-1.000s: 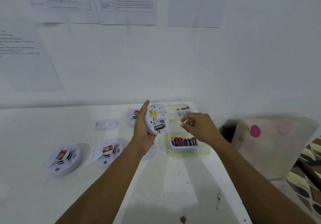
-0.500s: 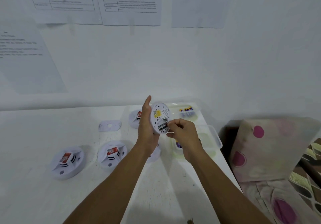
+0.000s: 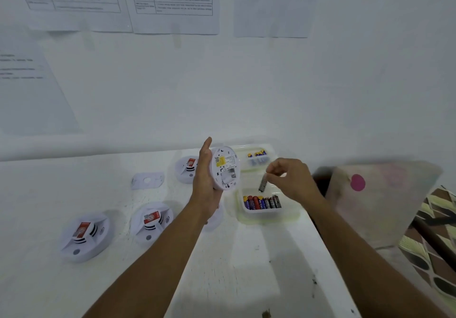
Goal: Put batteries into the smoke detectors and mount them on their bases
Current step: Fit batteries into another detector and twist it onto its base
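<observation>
My left hand point(image 3: 206, 184) holds a white round smoke detector point(image 3: 225, 168) upright above the table, its back with a yellow label facing right; the battery bay looks empty. My right hand point(image 3: 292, 182) pinches a dark battery point(image 3: 263, 185) by its top end, hanging just right of the detector and above a clear tray of several batteries point(image 3: 262, 202). Three more detectors with red stickers rest on the table: one at far left point(image 3: 85, 236), one in the middle point(image 3: 153, 222), one behind my left hand point(image 3: 186, 168). A flat white base plate point(image 3: 147, 180) lies beside it.
A second clear tray point(image 3: 256, 157) with a few batteries sits at the back by the wall. Another white round piece point(image 3: 214, 219) is partly hidden under my left wrist. The table's right edge point(image 3: 328, 256) borders patterned fabric point(image 3: 385, 201). Printed sheets hang on the wall.
My right hand went to the detector's back, then pulled away to the right with a battery pinched in it. The dark battery that was in the detector's bay is gone.
</observation>
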Motion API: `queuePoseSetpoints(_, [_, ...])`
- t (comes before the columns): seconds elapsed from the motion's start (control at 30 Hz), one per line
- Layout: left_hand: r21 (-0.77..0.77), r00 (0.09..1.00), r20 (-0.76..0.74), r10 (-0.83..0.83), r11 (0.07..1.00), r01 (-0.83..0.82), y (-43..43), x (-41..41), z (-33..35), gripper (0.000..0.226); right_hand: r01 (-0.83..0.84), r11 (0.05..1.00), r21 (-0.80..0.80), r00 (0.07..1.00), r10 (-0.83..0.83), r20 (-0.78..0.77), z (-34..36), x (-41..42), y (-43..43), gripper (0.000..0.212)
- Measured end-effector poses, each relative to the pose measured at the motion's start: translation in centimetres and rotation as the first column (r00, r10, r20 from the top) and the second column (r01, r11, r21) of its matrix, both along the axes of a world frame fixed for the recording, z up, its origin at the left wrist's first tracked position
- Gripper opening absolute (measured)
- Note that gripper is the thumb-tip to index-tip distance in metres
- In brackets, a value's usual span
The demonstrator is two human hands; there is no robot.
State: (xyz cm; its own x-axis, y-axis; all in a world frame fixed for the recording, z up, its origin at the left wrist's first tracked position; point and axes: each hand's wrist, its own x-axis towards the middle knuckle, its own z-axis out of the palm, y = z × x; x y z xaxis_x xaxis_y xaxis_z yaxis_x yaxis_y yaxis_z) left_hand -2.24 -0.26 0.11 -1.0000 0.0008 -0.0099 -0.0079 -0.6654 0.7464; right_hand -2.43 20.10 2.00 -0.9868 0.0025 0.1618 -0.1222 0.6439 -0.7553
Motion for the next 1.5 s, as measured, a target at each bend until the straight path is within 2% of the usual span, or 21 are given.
queuePoseSetpoints(0.07, [0.002,1.000,0.009,-0.001,1.000,0.001,0.1,-0.1,0.0,0.039,-0.084,0.955,0.285,0.995,0.064,0.080,-0.7,-0.8,1.4,0.011])
queuePoseSetpoints(0.13, [0.003,1.000,0.011,-0.005,1.000,0.005,0.3,-0.2,-0.1,0.041,-0.166,0.888,0.428,0.981,0.103,0.167,-1.5,-1.2,1.6,0.008])
queuePoseSetpoints(0.23, [-0.004,1.000,0.010,-0.009,1.000,0.009,0.4,-0.3,-0.2,0.043,-0.193,0.795,0.575,0.977,0.099,0.191,-2.1,-1.3,0.9,0.012])
queuePoseSetpoints(0.37, [-0.008,1.000,0.016,0.005,1.000,-0.005,0.2,-0.8,-0.3,0.043,-0.159,0.739,0.655,0.986,0.084,0.145,-2.7,-1.4,0.8,0.018])
queuePoseSetpoints(0.5, [-0.001,0.999,0.033,0.016,1.000,-0.016,-0.3,-1.4,-0.3,0.040,-0.115,0.785,0.609,0.993,0.078,0.087,-2.1,-2.1,1.3,0.014])
queuePoseSetpoints(0.63, [0.005,0.999,0.046,0.013,1.000,-0.014,-0.7,-2.0,-0.1,0.040,-0.044,0.917,0.397,0.999,0.042,0.014,-0.5,-4.4,1.3,0.006])
queuePoseSetpoints(0.8, [0.020,0.997,0.081,-0.012,1.000,0.011,-1.3,-3.1,0.0,0.041,-0.070,0.952,0.299,0.998,0.066,0.023,0.9,-9.7,0.1,0.003])
queuePoseSetpoints(1.0, [0.012,0.993,0.110,-0.038,0.999,0.037,-2.7,-4.4,-0.1,0.044,-0.132,0.888,0.440,0.989,0.090,0.116,0.2,-15.1,-2.6,0.012])
queuePoseSetpoints(1.17, [0.017,0.992,0.120,-0.035,0.999,0.033,-3.9,-5.3,-0.2,0.044,-0.154,0.801,0.578,0.971,0.014,0.239,-1.5,-17.0,-4.0,0.014])
queuePoseSetpoints(1.3, [0.021,0.992,0.120,-0.035,0.999,0.033,-4.5,-5.8,-0.6,0.043,-0.164,0.800,0.577,0.961,-0.002,0.277,-2.0,-17.6,-4.6,0.020])
queuePoseSetpoints(1.4, [0.057,0.992,0.124,-0.038,0.998,0.031,-4.7,-6.3,-0.7,0.045,-0.143,0.905,0.400,0.960,0.029,0.278,-0.8,-17.5,-4.7,0.014])
queuePoseSetpoints(1.5, [0.149,0.991,0.133,-0.034,0.989,0.014,-4.8,-6.7,-0.6,0.057,-0.070,0.990,0.125,0.991,0.054,0.126,1.1,-15.2,-4.9,0.008])
